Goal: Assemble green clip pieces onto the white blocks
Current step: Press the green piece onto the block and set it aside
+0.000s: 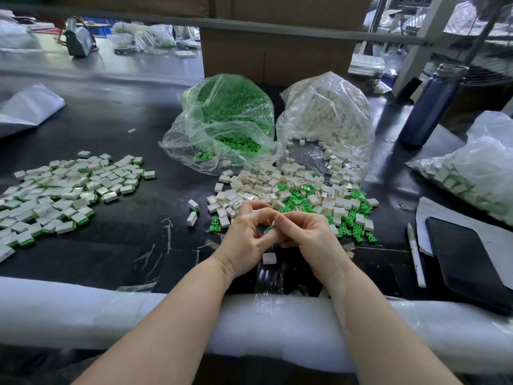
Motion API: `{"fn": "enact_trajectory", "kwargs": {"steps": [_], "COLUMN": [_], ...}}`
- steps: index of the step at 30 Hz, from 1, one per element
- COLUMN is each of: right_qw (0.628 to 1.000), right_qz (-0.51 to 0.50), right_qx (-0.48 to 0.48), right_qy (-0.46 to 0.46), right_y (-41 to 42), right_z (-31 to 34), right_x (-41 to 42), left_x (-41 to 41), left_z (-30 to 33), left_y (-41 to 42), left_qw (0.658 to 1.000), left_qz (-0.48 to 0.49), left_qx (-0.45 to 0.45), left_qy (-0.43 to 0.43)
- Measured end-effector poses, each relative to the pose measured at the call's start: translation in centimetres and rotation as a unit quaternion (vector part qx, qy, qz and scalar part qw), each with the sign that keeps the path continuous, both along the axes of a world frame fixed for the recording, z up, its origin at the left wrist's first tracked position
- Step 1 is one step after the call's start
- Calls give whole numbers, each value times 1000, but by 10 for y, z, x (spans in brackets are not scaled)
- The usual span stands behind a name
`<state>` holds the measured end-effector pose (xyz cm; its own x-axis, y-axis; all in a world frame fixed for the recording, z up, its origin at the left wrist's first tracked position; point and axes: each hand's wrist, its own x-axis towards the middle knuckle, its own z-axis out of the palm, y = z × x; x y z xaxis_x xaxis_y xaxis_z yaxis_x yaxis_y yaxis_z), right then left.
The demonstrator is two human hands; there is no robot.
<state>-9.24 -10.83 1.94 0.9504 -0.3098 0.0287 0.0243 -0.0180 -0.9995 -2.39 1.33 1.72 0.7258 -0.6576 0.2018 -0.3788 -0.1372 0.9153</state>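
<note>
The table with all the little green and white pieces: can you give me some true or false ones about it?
1. The clear plastic bag of green clips stands left of the clear plastic bag of white blocks. True.
2. The dark blue metal bottle lies on its side. False: it stands upright.
3. The pile of finished white-and-green blocks is on the left. True.
4. The left hand and right hand are far apart. False: their fingers meet.
</note>
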Motion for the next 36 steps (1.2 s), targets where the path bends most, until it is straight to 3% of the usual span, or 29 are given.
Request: {"fn": "enact_trajectory", "kwargs": {"steps": [36], "right_qw": [999], "right_qz": [-23], "right_qx": [-11], "right_qy": [-26], "right_y": [0], "right_z": [-3], "right_x": [1], "left_x": [3], "left_z": [-6], "left_y": [-1], "left_qw": [999], "left_qz": [-27], "left_qx": [20], "left_qy": [-36]}}
